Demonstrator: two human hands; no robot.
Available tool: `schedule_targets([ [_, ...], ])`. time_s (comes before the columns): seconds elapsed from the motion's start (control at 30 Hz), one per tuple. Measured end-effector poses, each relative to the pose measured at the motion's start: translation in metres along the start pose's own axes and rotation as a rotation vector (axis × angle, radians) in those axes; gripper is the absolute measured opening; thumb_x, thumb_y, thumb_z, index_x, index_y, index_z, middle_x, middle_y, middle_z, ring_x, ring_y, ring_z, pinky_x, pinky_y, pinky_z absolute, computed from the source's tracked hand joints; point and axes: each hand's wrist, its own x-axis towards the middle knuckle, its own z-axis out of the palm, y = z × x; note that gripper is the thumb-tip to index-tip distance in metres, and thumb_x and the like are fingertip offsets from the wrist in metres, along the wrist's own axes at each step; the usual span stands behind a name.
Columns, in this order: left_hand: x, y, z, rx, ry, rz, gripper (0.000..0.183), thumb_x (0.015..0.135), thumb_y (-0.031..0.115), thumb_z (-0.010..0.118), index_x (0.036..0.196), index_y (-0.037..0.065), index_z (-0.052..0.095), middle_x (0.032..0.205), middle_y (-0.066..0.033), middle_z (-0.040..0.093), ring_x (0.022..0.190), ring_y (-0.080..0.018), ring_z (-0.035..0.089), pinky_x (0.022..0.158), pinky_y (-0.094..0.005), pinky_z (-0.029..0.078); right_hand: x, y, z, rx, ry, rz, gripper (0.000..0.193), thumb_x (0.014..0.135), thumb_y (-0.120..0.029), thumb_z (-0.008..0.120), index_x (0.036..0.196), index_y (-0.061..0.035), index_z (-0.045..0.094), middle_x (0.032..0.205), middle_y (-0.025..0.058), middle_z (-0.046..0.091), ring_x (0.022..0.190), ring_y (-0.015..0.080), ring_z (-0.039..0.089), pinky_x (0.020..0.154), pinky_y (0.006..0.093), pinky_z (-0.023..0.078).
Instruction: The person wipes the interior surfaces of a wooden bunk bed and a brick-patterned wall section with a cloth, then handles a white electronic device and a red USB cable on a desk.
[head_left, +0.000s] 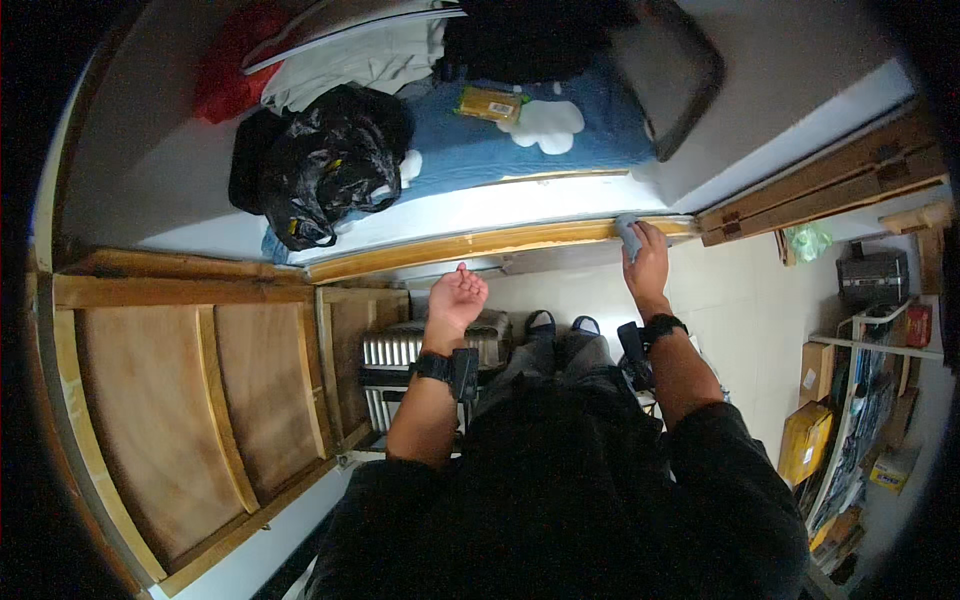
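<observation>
My right hand [648,262] is closed on a grey-blue cloth [627,232], pressing it against the light wooden rail [480,243] along the front edge of the cabinet, near its right end. My left hand [460,297] hovers on the near side of that rail, palm turned up and fingers loosely curled, with nothing in it. Behind the rail lies a white ledge [440,216]. Part of the cloth is hidden under my right fingers.
Inside the cabinet are a black plastic bag [335,160], a blue blanket [450,140] and a yellow packet [490,104]. Wooden doors stand open at left [150,400] and right [820,185]. A ribbed suitcase [390,350] is by my feet; a cluttered shelf [850,440] stands at right.
</observation>
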Motion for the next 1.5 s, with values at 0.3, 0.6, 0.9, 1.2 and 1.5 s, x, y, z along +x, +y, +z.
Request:
schedule_targets([
  [0.3, -0.010, 0.034, -0.031, -0.060, -0.032, 0.026, 0.010, 0.080, 0.002, 0.046, 0.075, 0.006, 0.053, 0.061, -0.0005, 0.048, 0.056, -0.0141, 0.043, 0.063, -0.0286, 0.041, 0.014, -0.183, 0.098, 0.309, -0.220, -0.389, 0.045, 0.063, 0.005, 0.056, 0.108, -0.0004, 0.057, 0.108, 0.0136, 0.057, 0.101, 0.0311, 0.053, 0.087, 0.0406, 0.044],
  [0.6, 0.002, 0.010, -0.020, -0.010, -0.062, -0.003, 0.012, 0.084, 0.003, 0.044, 0.078, 0.007, 0.054, 0.065, -0.0005, 0.050, 0.062, -0.0141, 0.048, 0.067, -0.0285, 0.042, 0.005, -0.076, 0.054, 0.085, -0.161, -0.412, 0.040, 0.077, -0.006, 0.054, 0.116, -0.0035, 0.054, 0.116, 0.0136, 0.057, 0.110, 0.0300, 0.052, 0.099, 0.0415, 0.038],
  [0.9, -0.002, -0.022, 0.002, 0.058, -0.016, -0.033, 0.012, 0.083, 0.002, 0.042, 0.080, 0.007, 0.052, 0.064, 0.0008, 0.046, 0.060, -0.0127, 0.043, 0.067, -0.0280, 0.040, -0.003, 0.014, 0.010, -0.110, 0.030, -0.129, 0.036, 0.075, 0.000, 0.051, 0.110, 0.0000, 0.056, 0.116, 0.0162, 0.055, 0.109, 0.0323, 0.051, 0.096, 0.0404, 0.039],
  [1.2, 0.002, -0.013, -0.014, 0.056, 0.044, -0.005, 0.013, 0.084, 0.004, 0.041, 0.081, 0.007, 0.053, 0.063, 0.0006, 0.046, 0.060, -0.0127, 0.044, 0.068, -0.0280, 0.040, -0.011, -0.132, 0.073, 0.069, -0.037, 0.003, 0.038, 0.079, -0.002, 0.047, 0.117, -0.0009, 0.053, 0.123, 0.0159, 0.051, 0.117, 0.0318, 0.045, 0.103, 0.0441, 0.031],
  [1.5, 0.003, -0.031, 0.010, 0.005, 0.067, -0.038, 0.010, 0.083, 0.004, 0.044, 0.083, 0.003, 0.055, 0.079, -0.0075, 0.054, 0.072, -0.0179, 0.051, 0.076, -0.0328, 0.045, -0.011, 0.011, 0.005, -0.064, 0.040, -0.039, 0.040, 0.079, 0.000, 0.047, 0.118, -0.0036, 0.052, 0.125, 0.0155, 0.051, 0.119, 0.0321, 0.045, 0.104, 0.0467, 0.030],
])
